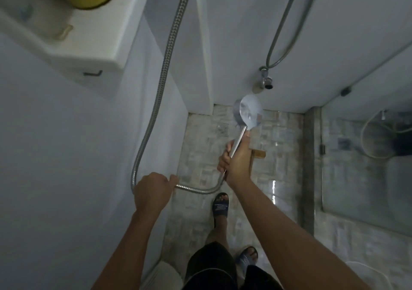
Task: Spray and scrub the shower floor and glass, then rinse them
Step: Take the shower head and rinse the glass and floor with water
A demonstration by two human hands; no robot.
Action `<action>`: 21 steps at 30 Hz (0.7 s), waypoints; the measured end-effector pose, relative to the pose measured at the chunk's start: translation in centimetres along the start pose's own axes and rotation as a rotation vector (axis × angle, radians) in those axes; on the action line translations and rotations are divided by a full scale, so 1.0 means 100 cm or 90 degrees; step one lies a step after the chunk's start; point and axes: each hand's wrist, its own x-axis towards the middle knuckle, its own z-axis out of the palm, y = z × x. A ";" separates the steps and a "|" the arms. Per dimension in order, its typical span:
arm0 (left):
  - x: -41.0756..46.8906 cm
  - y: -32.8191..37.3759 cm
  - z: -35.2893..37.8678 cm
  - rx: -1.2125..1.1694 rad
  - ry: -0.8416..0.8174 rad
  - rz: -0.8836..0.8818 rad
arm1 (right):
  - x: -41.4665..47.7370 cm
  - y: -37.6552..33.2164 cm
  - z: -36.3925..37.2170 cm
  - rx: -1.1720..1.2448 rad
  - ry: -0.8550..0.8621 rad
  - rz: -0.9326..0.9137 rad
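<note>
- right hand (236, 164): fingers curled round the metal handle of the handheld shower head (248, 111), which is held out over the shower floor (283, 156) with its round face turned away from the camera, towards the far wall.
- left hand (151, 191): closed round the flexible metal hose (165, 66) near the low point of its loop, just beside the left wall; the hose runs from here up the wall and out of view.
- shower floor: pale tiles with bright streaks near the kerb, which suggest a wet surface; no foam shows in this dim view.
- glass (367, 167): the panel stands at the right, beyond the kerb, well apart from the shower head; whether it is wet or scrubbed cannot be told.
- water: no stream from the shower head is visible, so whether it runs cannot be told.
- wall tap (265, 82): fixed on the far wall just above the shower head, with a second hose (283, 24) looping up from it.
- brown object (260, 154): partly hidden behind the right hand; its kind is unclear.
- progress, as a judgement: neither hand carries a spray bottle or scrubber, and the shower head is in hand, so this looks like the rinsing step, starting with the floor; the rinse of the glass appears to be left.
</note>
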 end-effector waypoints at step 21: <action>0.115 0.023 -0.022 0.014 0.000 0.042 | 0.088 -0.042 0.067 0.042 0.078 -0.031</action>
